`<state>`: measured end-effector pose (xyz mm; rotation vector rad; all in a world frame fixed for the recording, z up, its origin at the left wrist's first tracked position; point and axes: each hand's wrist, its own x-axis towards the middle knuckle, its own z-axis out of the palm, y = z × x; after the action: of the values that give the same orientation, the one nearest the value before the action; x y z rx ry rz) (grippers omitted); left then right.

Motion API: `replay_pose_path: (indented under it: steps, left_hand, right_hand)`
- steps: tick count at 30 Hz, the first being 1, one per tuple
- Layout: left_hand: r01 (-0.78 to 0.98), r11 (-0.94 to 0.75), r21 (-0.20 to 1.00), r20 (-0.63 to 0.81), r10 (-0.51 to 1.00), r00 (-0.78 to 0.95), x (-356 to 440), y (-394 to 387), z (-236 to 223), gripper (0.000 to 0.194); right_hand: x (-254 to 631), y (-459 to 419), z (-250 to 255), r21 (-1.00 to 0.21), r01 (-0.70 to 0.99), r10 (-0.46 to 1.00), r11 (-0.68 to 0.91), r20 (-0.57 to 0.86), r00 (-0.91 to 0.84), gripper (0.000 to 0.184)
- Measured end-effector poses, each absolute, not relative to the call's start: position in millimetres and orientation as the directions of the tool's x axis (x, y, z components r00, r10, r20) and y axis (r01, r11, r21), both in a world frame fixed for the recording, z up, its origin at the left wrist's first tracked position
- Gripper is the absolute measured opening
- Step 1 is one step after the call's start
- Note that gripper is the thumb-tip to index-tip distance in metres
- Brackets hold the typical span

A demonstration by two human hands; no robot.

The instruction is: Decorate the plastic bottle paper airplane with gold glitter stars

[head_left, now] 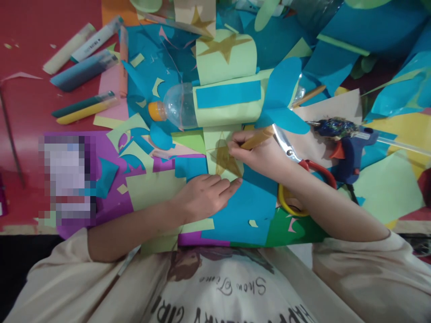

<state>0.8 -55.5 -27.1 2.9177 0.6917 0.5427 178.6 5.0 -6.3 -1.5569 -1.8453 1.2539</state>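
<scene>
A golden-brown marker (257,138) is gripped in my right hand (262,154), above a light-green paper piece (215,137) that bears a star (225,160), partly coloured golden brown. My left hand (204,197) rests palm down at the paper's lower edge, index finger extended toward the star. Just beyond the hands lies a plastic bottle (180,105) with an orange cap, wrapped in light-green paper with a blue strip (229,94). Blue paper fins (281,96) stand at its right end. A second light-green piece (225,60) with a golden-brown star sits behind the bottle.
Red-and-yellow-handled scissors (311,168) lie beside my right forearm, near a blue glue gun (357,148). Several markers (84,69) lie on the red table (23,107) at upper left. A blurred-out object (69,177) is at left. Coloured paper scraps cover much of the surface.
</scene>
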Motion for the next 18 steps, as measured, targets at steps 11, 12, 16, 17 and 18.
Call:
replay_pose_path:
  steps: [11,12,16,17,18]
  left_hand:
    - [0.424,-0.891,0.163,0.292,0.454,0.842,-0.1,-56.2,-26.8,0.030]
    - [0.425,-0.890,0.164,0.299,0.456,0.838,0.1,-56.1,-26.8,0.029]
    - [0.421,-0.892,0.165,0.319,0.453,0.833,0.7,-55.8,-27.3,0.028]
    - [0.418,-0.893,0.164,0.316,0.449,0.836,0.7,-55.8,-27.4,0.028]
    - [0.416,-0.894,0.163,0.316,0.447,0.837,0.7,-55.7,-27.4,0.028]
  right_hand:
    - [179.1,4.7,-7.6,-0.839,0.543,0.937,-0.030,-0.213,-0.278,0.029]
    - [179.0,4.7,-7.4,-0.839,0.543,0.932,-0.026,-0.217,-0.291,0.029]
    - [178.6,4.7,-7.0,-0.834,0.551,0.936,-0.027,-0.214,-0.279,0.030]
    - [178.7,4.6,-7.1,-0.832,0.555,0.940,-0.024,-0.207,-0.270,0.031]
    - [178.8,4.5,-7.4,-0.830,0.557,0.941,-0.018,-0.202,-0.271,0.031]
